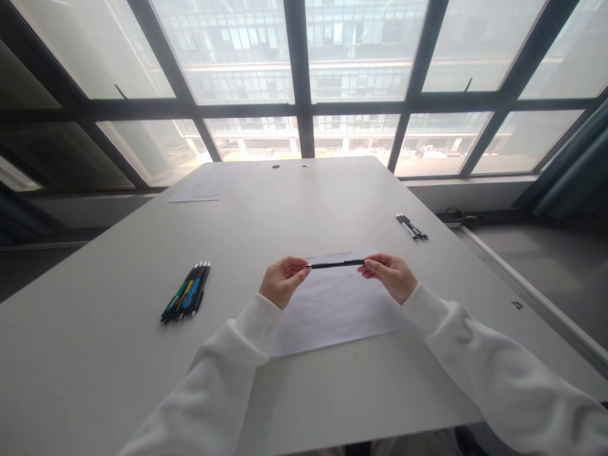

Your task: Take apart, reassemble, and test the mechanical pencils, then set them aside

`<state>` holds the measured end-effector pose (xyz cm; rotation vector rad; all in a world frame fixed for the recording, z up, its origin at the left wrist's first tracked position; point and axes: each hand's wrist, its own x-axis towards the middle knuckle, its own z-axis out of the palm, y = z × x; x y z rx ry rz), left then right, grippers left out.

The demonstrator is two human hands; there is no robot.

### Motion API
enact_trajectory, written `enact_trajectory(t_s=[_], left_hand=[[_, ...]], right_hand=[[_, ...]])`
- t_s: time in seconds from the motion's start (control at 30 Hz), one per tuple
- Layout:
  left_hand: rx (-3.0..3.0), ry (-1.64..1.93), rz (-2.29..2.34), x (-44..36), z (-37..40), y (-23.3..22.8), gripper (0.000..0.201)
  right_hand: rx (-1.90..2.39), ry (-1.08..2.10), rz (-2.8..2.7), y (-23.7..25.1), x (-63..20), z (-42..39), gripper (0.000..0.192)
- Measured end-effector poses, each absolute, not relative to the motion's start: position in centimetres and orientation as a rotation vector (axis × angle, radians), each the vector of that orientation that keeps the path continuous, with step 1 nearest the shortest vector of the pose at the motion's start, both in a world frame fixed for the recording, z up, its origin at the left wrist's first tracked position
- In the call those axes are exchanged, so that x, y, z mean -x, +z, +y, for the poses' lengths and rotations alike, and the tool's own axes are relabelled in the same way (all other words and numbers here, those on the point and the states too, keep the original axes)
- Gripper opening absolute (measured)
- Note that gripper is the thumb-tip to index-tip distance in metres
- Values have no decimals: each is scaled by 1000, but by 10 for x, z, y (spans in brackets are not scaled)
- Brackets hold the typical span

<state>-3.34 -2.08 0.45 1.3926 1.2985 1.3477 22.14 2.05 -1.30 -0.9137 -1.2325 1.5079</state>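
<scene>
A thin black pen (335, 264) is held level above a white sheet of paper (335, 310) lying on the white table (142, 373). My left hand (282, 282) pinches the pen's left end between thumb and fingers. My right hand (389, 275) pinches its right end. Both arms wear white sleeves.
A row of several pens with green, yellow and blue barrels (186, 292) lies on the table at the left. A few black-and-white pens (411, 227) lie at the right near the table edge. More paper sheets (204, 185) rest at the far left corner. Large windows stand behind.
</scene>
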Motion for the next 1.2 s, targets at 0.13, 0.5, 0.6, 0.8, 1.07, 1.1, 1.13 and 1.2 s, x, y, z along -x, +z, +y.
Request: enact_trajectory(t_s=[0.13,0.5,0.6,0.8,1.07,1.1,1.13,1.2], left_hand=[[-1402,1343,1300,33,-21,5,25],[-1403,1327,1355,31,-22,9,22],[-1405,1323,1365,31,-22,8,23],[-1424,1309,1369,32,-22,8,23],[-1394,1342,1289,33,-20,3,25],[-1397,1339,1289,33,-20,3,24],[-1401,1336,1293,33,-20,3,23],[-1407,1331,1309,33,-21,4,22]], right_hand=[[926,1495,-1243,-14,-221,21,30],[886,1459,-1253,-14,-222,21,29],[887,1443,-1266,-14,-222,21,30],[896,1446,-1274,-16,-223,22,28],[918,1457,-1264,-14,-223,23,31],[919,1458,-1265,-14,-223,23,30],[919,1457,-1265,-14,-223,23,30],[920,1456,-1266,-15,-223,23,29]])
